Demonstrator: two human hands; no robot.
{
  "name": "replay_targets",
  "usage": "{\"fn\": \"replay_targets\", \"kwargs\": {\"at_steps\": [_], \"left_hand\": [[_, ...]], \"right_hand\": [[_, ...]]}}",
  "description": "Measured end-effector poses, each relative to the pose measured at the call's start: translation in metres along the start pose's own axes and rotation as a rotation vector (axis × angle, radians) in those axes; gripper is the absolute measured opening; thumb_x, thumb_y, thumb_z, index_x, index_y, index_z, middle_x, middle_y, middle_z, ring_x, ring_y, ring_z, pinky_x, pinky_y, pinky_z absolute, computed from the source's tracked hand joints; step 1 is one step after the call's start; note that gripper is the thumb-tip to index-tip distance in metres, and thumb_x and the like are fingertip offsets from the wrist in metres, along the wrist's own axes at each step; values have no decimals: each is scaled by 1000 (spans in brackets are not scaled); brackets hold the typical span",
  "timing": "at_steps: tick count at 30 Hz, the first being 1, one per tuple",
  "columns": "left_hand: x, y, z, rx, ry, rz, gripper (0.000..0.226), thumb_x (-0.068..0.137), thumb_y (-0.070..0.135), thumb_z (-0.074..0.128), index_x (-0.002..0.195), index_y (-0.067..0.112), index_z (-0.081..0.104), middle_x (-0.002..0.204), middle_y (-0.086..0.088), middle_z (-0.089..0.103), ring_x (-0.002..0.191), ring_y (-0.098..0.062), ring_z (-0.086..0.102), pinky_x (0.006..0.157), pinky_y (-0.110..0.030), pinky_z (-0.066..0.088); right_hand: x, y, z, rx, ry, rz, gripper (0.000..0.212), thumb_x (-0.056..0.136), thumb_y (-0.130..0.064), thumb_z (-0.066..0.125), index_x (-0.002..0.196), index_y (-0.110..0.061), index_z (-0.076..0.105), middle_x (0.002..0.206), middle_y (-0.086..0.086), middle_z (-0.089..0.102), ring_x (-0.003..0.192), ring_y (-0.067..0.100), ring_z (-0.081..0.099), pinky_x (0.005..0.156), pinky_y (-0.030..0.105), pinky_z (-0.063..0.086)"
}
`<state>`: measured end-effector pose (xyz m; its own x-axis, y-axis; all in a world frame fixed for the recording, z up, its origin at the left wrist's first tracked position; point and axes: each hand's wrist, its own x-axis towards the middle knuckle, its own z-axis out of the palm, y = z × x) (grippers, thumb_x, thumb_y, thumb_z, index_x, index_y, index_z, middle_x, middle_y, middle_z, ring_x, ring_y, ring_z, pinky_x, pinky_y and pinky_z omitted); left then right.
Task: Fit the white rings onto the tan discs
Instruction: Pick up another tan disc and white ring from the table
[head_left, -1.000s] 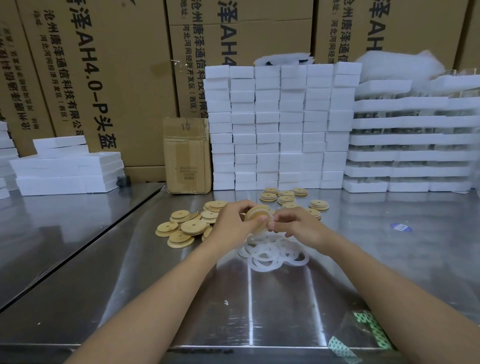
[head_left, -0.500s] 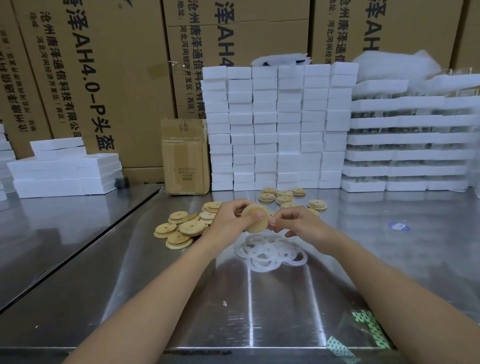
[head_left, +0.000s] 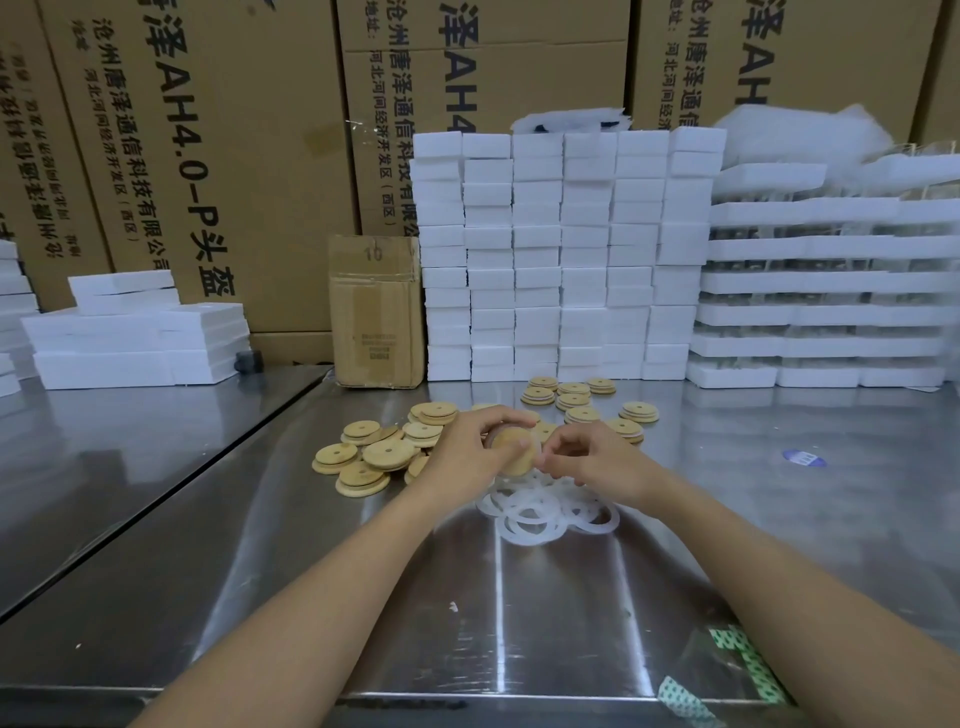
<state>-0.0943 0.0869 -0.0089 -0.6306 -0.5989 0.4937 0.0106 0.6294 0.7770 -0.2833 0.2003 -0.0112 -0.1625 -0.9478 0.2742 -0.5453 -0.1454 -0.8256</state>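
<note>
Left hand (head_left: 467, 452) grips tan disc (head_left: 514, 454); right hand (head_left: 597, 462) pinches its rim. Small carton (head_left: 376, 312) contents hidden.

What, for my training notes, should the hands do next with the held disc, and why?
Probably the right hand should work round the rim to seat a ring, while the left hand turns the tan disc. The left hand grips it above the pile of white rings; the right pinches its right edge, and whether a ring is seated cannot be told.

Bright light, glary steel table (head_left: 498, 597)
</note>
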Motion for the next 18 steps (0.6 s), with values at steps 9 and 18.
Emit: {"fn": "replay_targets", "kwargs": {"at_steps": [9, 18], "left_hand": [[-1, 2, 0, 58, -45, 14, 15, 98, 17, 77, 109, 26, 81, 117, 11, 78, 117, -9, 69, 108, -41, 54], [-2, 1, 1, 92, -73, 2, 18, 99, 17, 75, 110, 31, 79, 118, 13, 76, 117, -7, 67, 106, -35, 53]], "right_hand": [[1, 4, 1, -43, 3, -45, 30, 95, -33, 78, 85, -6, 72, 73, 5, 58, 67, 18, 46, 63, 34, 36], [0, 1, 1, -77, 3, -90, 20, 96, -25, 77, 83, -9, 76, 81, 19, 68, 71, 15, 55, 72, 35, 41]]}}
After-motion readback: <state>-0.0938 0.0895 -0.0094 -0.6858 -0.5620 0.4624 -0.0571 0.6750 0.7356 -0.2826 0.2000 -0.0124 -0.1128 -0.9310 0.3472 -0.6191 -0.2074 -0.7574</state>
